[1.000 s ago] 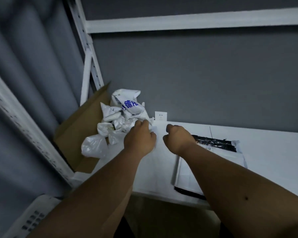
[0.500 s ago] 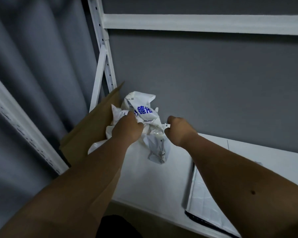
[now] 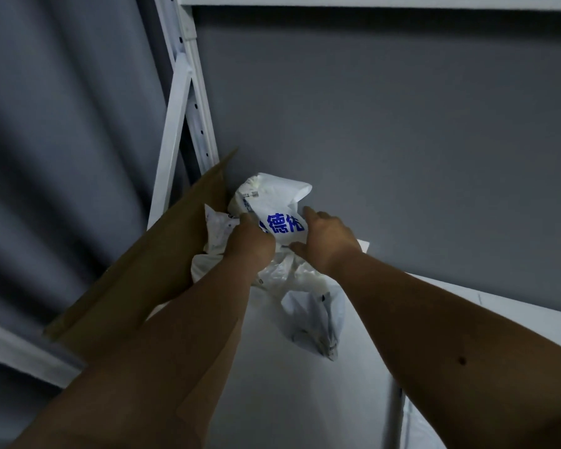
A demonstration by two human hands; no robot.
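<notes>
A heap of white plastic parcel bags lies on the white shelf (image 3: 298,400), in the back left corner. The top bag (image 3: 272,197) is white with blue printed characters. My left hand (image 3: 248,243) grips its left edge with curled fingers. My right hand (image 3: 329,241) lies against its right side, with the index finger straight along the edge and the thumb under the lower edge. A crumpled pale bag (image 3: 316,319) hangs loose below my right wrist onto the shelf. The other bags are partly hidden behind my hands.
A brown cardboard sheet (image 3: 162,254) leans at the left of the heap, against the white perforated shelf upright (image 3: 188,102). The grey wall is close behind. A grey curtain hangs at the left. Another white shelf board crosses overhead.
I have moved closer to the heap. My right hand has let go of the crumpled bag and opened against the printed bag. My left hand has shifted up onto that bag's left edge.
</notes>
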